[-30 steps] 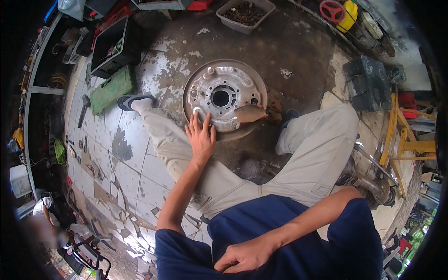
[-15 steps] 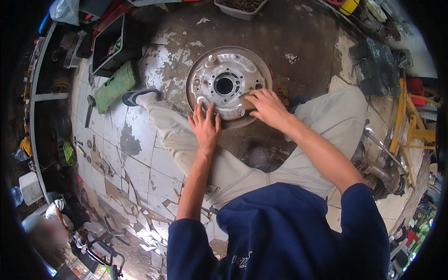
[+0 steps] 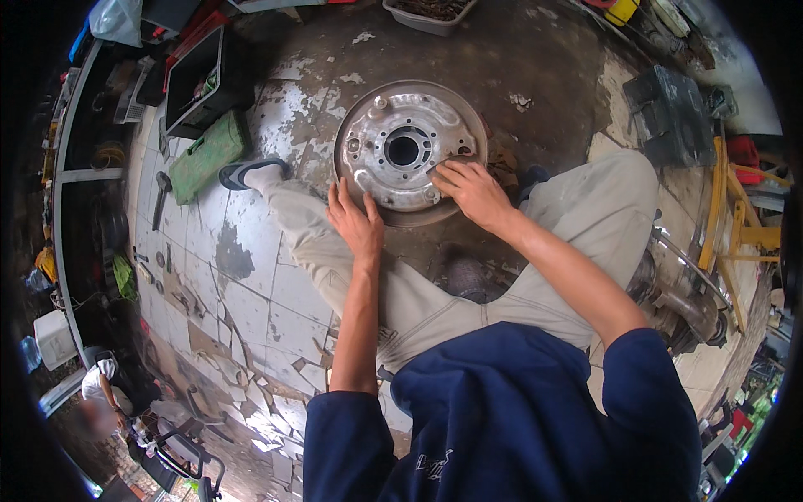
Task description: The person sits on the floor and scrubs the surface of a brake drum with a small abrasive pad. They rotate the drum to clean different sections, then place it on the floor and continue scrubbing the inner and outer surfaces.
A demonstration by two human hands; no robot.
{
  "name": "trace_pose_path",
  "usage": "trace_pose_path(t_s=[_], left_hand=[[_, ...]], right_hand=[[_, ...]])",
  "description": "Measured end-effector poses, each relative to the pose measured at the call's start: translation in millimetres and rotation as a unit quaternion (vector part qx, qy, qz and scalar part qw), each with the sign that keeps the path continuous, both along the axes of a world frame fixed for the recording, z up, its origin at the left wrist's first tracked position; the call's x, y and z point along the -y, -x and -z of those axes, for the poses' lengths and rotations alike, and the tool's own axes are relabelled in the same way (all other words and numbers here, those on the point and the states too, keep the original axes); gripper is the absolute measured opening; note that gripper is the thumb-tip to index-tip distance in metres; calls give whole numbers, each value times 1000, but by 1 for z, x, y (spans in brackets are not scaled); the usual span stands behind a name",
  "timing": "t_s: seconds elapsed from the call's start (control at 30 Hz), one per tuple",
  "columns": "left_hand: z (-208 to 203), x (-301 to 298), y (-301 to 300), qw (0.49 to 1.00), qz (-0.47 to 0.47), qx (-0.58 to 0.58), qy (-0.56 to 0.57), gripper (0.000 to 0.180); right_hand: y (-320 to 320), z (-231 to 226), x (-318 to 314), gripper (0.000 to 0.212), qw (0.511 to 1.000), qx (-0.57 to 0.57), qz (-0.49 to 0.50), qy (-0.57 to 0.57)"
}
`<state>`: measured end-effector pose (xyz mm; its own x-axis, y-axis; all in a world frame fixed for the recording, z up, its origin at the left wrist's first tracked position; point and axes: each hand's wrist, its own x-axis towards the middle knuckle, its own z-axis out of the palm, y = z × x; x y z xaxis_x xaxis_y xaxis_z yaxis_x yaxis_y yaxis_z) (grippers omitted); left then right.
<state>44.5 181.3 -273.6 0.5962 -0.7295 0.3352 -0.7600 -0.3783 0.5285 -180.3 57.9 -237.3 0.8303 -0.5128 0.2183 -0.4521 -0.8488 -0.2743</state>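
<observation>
A round metal brake backing plate [image 3: 376, 120] lies on the floor between my legs, with a large hole in its middle and smaller holes around it. My left hand [image 3: 357, 224] rests with fingers spread on its near left rim. On the near right part of the plate, my right hand [image 3: 473, 192] is closed over a small brown piece that looks like sandpaper, pressed to the metal. The fingers hide most of that piece. Brown crumpled material [image 3: 503, 161] lies just beyond the plate's right edge.
A green case [image 3: 209, 159], a hammer [image 3: 161, 199] and a black crate [image 3: 191, 117] are at left. Broken tiles [image 3: 255, 414] lie near left, where another person [image 3: 102, 389] is. A grey basin [image 3: 431, 20] stands far off; a black box [image 3: 669, 117] and yellow frame [image 3: 757, 238] are right.
My left hand has slid left along the plate toward its rim. My right hand has shifted slightly left, its fingers now covering more of the brown piece.
</observation>
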Motion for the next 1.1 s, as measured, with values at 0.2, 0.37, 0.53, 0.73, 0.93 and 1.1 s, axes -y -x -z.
trace_pose_path(t_s=[0.2,0.37,0.53,0.73,0.93,1.1], left_hand=[[15,-4,-7,973,-87,-215,25,52],[21,-4,-15,929,-51,-362,-48,49],[27,-4,-17,927,-48,-367,-57,50],[37,-7,-22,932,-50,-355,-59,52],[35,-6,-19,932,-45,-356,-44,54],[40,-7,-20,937,-53,-342,-41,53]], right_hand=[[-2,2,-5,41,1000,-23,0,5],[-1,2,-4,41,1000,-14,-13,-1],[2,-1,-1,40,1000,-20,1,-5],[1,-3,-2,40,1000,-28,2,6],[3,0,0,39,1000,-13,-8,10],[4,-1,4,39,1000,-7,-19,-2]])
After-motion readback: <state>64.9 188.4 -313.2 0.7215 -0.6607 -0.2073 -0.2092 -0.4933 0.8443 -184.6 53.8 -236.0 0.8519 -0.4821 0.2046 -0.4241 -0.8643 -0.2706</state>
